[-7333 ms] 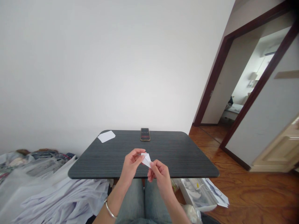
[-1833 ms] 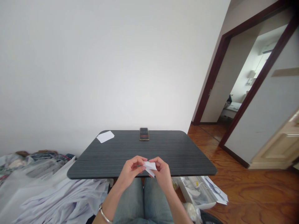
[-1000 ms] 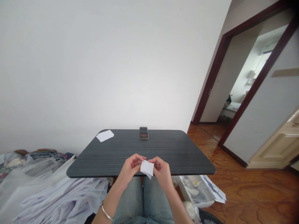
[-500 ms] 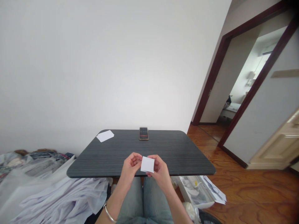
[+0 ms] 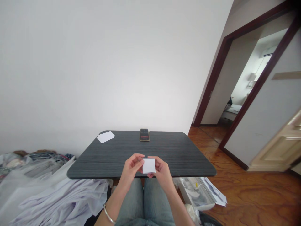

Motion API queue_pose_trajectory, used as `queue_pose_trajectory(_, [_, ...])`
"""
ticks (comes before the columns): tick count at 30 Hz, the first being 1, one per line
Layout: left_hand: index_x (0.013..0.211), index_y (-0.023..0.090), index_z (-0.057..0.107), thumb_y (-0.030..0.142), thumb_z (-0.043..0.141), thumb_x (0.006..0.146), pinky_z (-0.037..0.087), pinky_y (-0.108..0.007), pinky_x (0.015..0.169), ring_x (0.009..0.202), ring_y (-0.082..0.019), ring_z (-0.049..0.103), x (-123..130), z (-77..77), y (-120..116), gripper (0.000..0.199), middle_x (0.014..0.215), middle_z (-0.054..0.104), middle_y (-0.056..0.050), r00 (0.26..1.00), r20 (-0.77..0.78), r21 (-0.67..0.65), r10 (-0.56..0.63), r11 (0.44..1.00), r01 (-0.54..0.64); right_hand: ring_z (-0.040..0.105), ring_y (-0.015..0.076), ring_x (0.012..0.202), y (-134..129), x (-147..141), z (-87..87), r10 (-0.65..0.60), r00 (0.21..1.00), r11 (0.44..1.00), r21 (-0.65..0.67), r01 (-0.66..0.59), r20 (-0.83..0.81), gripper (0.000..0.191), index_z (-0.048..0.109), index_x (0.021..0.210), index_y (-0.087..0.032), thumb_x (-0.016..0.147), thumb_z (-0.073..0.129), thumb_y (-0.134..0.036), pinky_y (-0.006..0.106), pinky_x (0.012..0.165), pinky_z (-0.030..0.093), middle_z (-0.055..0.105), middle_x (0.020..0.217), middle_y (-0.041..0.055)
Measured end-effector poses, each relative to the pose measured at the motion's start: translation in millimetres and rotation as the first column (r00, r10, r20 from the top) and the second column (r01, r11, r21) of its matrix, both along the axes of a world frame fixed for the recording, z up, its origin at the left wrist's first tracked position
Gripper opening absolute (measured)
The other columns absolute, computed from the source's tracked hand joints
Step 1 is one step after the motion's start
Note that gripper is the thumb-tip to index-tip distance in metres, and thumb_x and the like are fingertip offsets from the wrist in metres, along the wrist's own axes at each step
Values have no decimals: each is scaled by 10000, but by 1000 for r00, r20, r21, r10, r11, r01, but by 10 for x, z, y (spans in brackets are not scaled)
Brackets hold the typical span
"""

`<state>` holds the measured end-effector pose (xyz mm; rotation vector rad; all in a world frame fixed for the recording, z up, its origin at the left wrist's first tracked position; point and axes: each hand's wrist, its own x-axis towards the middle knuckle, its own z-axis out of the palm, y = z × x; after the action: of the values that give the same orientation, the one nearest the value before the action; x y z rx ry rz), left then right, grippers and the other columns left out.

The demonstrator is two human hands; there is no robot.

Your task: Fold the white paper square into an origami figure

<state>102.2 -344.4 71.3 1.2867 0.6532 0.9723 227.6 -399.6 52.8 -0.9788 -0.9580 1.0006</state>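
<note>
A small white folded paper square [image 5: 149,165] is held above the near edge of the dark table [image 5: 113,157]. My left hand [image 5: 133,166] pinches its left side, thumb on the front face. On the right side my right hand [image 5: 161,171] grips it, with fingers partly hidden behind the paper. At the table's back left lie white paper sheets [image 5: 105,137]. A phone-like device [image 5: 144,134] stands at the middle of the back edge.
White cloth [image 5: 68,197] and piled clothes [image 5: 47,160] lie left of and below the table. An open white box [image 5: 197,194] with items sits on the floor at the right. A wall rises behind the table.
The paper square has turned slightly so its edges look straighter. My left thumb now overlaps its left edge, and the fingers of both hands have shifted a little.
</note>
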Motion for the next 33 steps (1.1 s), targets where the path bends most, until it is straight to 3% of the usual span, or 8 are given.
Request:
queue_pose_trajectory(9, [815, 125, 627, 330, 662, 671, 429, -221, 502, 571, -125, 536, 4, -14, -19, 253, 635, 596, -11, 989, -54, 5, -136, 991, 136, 557, 109, 396, 1, 4, 4, -18, 1000, 1000, -13, 18, -12, 243, 636, 867, -138, 636, 598, -204, 189, 384, 463, 636, 507, -15])
queue_pose_trajectory(14, [786, 128, 612, 321, 646, 689, 423, -203, 488, 536, -108, 528, 18, -57, 0, 218, 606, 590, -1, 992, -22, -32, -121, 992, 120, 554, 111, 384, 5, 3, -10, -26, 1000, 1000, 10, 26, -17, 288, 642, 872, -134, 703, 608, -365, 196, 371, 464, 630, 503, -2])
queue_pose_trajectory(18, [808, 133, 600, 320, 618, 714, 427, -210, 494, 556, -116, 535, 21, -77, 14, 211, 632, 589, -6, 994, -21, -31, -107, 994, 106, 548, 100, 376, 2, 8, -18, -38, 998, 999, 22, 39, -46, 329, 605, 940, -143, 703, 618, -371, 192, 377, 463, 655, 545, 0])
queue_pose_trajectory(22, [887, 151, 598, 299, 615, 720, 452, -238, 586, 729, -155, 558, 3, -57, 3, 224, 833, 600, -49, 996, -91, 179, -25, 983, 41, 550, 99, 393, -7, 20, -19, -69, 998, 998, 11, 69, -5, 275, 595, 934, -140, 685, 618, -254, 185, 396, 455, 659, 550, -7])
queue_pose_trajectory(25, [967, 181, 589, 255, 654, 685, 453, -279, 716, 975, -213, 518, -17, -8, -35, 299, 1087, 538, -85, 985, -169, 423, 40, 905, 36, 555, 106, 427, -15, 25, -10, -89, 995, 996, 19, 89, 34, 258, 592, 935, -144, 686, 596, -211, 194, 415, 461, 660, 578, -8])
queue_pose_trajectory(29, [1020, 216, 569, 206, 702, 625, 418, -316, 801, 1043, -231, 486, -31, 42, -87, 416, 1114, 530, -76, 950, -287, 608, 124, 790, 80, 594, 141, 542, -22, 23, -1, -103, 992, 993, 59, 99, 67, 232, 592, 926, -153, 709, 584, -236, 194, 432, 459, 655, 614, 4])
queue_pose_trajectory(33, [983, 220, 581, 153, 654, 656, 405, -320, 811, 1022, -220, 496, -29, 32, -98, 341, 1083, 552, -66, 927, -323, 661, 192, 747, 75, 515, 99, 391, -12, 29, -15, -104, 991, 994, 38, 100, 88, 244, 572, 931, -143, 742, 562, -297, 181, 372, 420, 593, 501, -28])
